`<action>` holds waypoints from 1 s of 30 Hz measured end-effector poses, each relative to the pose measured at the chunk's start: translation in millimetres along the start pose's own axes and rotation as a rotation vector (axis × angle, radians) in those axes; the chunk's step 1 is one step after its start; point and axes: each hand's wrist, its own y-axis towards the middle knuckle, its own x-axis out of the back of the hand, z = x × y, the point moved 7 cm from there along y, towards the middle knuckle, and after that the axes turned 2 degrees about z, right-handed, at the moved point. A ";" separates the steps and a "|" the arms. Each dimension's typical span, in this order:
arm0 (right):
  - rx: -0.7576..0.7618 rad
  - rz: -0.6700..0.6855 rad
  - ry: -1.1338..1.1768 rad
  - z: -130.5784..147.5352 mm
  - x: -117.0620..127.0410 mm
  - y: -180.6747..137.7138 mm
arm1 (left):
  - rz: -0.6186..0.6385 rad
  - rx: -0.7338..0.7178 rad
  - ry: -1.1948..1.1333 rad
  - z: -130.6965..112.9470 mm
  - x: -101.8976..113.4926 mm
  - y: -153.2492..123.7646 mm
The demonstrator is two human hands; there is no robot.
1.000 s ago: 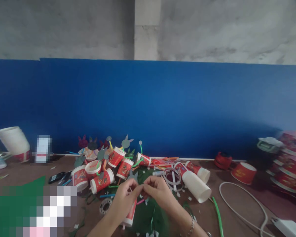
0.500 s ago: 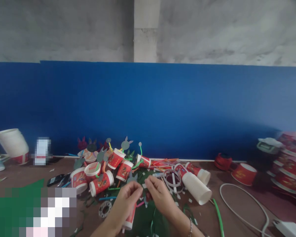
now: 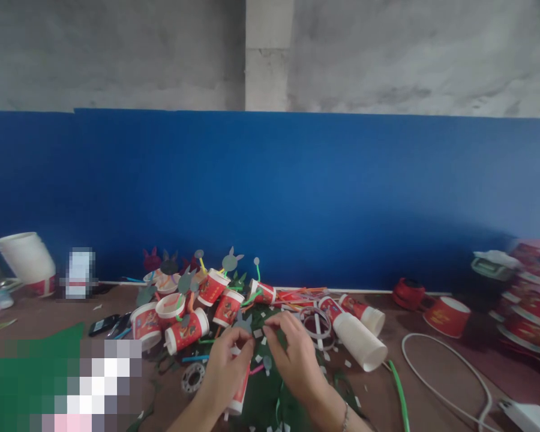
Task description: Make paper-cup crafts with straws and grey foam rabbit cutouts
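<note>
My left hand (image 3: 225, 369) is closed round a red paper cup (image 3: 238, 396) that lies tilted under the palm, its thumb and forefinger pinched near the cup's top. My right hand (image 3: 294, 357) hovers just to the right, fingers curled and pinched on something too small to make out. Both hands sit over dark green felt (image 3: 270, 399) strewn with white paper scraps. Behind them lies a heap of red cups (image 3: 186, 330) with coloured straws and grey paper shapes.
A white cup stack (image 3: 357, 342) lies on its side right of my hands, beside white paper rings (image 3: 317, 324). A white cable (image 3: 450, 384), a green tube (image 3: 398, 393), a red bowl (image 3: 445, 315), a tape roll (image 3: 192, 378) and a white bucket (image 3: 24, 258) are about. A blue wall panel stands behind.
My hands have drawn slightly apart and the right hand has lifted a little toward the cup heap. The left hand keeps hold of the red cup.
</note>
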 end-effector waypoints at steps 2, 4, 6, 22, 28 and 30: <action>0.132 -0.013 -0.086 12.4 0.5 -3.8 | -0.032 -0.066 0.123 -1.7 2.3 0.4; 0.165 0.017 -0.129 16.6 -3.3 -6.0 | -0.053 -0.154 0.239 -6.5 3.0 -1.0; 0.133 0.060 -0.114 15.3 -7.1 -5.7 | -0.058 -0.244 0.324 -13.3 2.3 -4.1; 0.031 0.253 -0.020 3.0 -11.5 -0.3 | 0.049 -0.441 0.539 -34.8 -4.5 -14.2; 0.016 0.244 -0.013 4.5 -9.7 0.4 | 0.073 -0.475 0.609 -38.9 -6.9 -16.1; 0.000 0.223 -0.009 3.5 -8.8 1.1 | 0.088 -0.480 0.616 -39.5 -8.0 -16.7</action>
